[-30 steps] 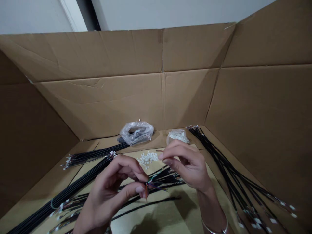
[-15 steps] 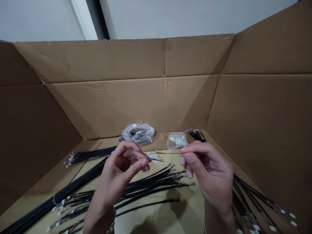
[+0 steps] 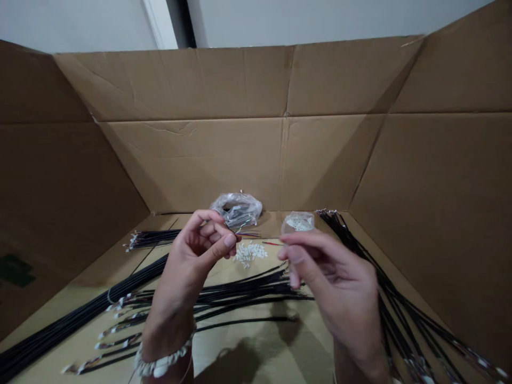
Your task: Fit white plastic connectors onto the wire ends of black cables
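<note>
Cardboard enclosure (image 3: 224, 154): tall brown walls on the left, far and right sides, with a cardboard floor on which everything lies. Long black cable bundle (image 3: 80, 320): runs from the near left corner toward the middle, with white connectors at some ends. Right-hand cable bundle (image 3: 384, 288): black, laid along the right wall from the far corner to the near right edge, its tips at the far end. Middle cable spread (image 3: 248, 293): loose black cables fanned across the floor beneath both hands. Short cable bundle (image 3: 154, 238): lies on the far left, white tips pointing left. Left hand (image 3: 196, 256): raised over the middle spread, thumb and forefinger pressed together on the end of a thin cable with coloured wires (image 3: 250, 233), which stick out to the right of the fingertips; a white beaded bracelet (image 3: 160, 362) circles the wrist. Right hand (image 3: 332, 277): raised to the right of the left hand and apart from it, thumb and forefinger closed together; whether anything sits between them cannot be told. Clear plastic bag (image 3: 238, 208): crumpled, at the foot of the far wall. Small clear bag of white pieces (image 3: 298, 222): just right of it. Heap of small white connectors (image 3: 248, 252): loose on the floor, between the two hands.
</note>
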Tool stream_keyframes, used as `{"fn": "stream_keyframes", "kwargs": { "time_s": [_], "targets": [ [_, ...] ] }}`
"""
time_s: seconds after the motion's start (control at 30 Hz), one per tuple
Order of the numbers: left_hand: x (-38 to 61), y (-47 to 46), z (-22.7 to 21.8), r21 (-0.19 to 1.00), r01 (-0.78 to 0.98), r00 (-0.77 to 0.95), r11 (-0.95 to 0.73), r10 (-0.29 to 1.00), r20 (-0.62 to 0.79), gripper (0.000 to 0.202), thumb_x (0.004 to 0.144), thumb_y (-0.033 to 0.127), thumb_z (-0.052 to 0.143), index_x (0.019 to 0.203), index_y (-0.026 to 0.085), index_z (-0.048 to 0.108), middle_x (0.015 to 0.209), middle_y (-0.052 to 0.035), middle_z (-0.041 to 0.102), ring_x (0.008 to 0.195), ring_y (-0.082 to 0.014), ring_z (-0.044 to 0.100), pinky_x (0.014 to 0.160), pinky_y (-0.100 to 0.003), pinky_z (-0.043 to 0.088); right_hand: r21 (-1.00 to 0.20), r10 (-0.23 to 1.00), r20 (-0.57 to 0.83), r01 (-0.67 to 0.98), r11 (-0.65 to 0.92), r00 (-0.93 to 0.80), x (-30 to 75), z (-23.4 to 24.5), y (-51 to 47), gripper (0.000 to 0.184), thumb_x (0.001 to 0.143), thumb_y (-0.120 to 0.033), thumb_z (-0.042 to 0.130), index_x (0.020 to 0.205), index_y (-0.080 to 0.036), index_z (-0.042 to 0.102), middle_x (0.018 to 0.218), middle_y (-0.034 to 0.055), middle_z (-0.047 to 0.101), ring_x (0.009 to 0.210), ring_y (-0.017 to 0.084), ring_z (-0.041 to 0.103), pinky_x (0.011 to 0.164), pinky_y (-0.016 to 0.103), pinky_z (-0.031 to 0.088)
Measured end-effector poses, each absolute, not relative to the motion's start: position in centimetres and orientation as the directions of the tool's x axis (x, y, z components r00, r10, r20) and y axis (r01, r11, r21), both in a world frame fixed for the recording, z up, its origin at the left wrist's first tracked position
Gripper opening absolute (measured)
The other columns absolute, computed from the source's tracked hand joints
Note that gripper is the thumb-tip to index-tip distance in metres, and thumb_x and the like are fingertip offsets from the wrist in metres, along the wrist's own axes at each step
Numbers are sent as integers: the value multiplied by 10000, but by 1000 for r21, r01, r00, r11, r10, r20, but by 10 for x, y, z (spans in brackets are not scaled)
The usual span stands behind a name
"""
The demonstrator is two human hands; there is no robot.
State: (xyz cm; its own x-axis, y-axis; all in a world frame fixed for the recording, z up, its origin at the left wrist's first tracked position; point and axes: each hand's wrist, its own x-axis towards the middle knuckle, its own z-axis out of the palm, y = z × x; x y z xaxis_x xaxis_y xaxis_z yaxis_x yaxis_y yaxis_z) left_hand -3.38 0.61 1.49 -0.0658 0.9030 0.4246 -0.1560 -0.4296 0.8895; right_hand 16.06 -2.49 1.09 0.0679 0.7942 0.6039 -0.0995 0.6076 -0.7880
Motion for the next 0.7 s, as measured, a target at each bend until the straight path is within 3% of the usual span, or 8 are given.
{"fn": "stream_keyframes", "kwargs": {
  "time_s": [0.2,0.37,0.7],
  "targets": [
    [-30,4,16,883,-146,-105,-447,894,435,330,751,282,932,898,214,645,665,43,664,562,-90,603,527,-160,523,-816,817,572,-143,559,-72,138,6,-20,84,952,-232,754,969,-237,836,891,25,815,563,100,673,550,219,607],
    [-27,-2,19,862,-122,-154,-493,867,474,312,767,245,911,915,229,637,683,54,651,614,-94,599,570,-161,516,-834,837,547,-105,542,-27,136,7,-18,110,928,-233,750,990,-223,840,869,36,819,605,120,690,541,215,611],
    [-10,-16,15,822,-17,-257,-569,797,546,346,801,222,898,998,259,616,747,69,707,659,-113,606,616,-209,478,-822,857,516,-270,502,23,147,13,-15,130,888,-173,768,1002,-209,817,843,6,845,606,107,737,639,238,653]
  ]
}}
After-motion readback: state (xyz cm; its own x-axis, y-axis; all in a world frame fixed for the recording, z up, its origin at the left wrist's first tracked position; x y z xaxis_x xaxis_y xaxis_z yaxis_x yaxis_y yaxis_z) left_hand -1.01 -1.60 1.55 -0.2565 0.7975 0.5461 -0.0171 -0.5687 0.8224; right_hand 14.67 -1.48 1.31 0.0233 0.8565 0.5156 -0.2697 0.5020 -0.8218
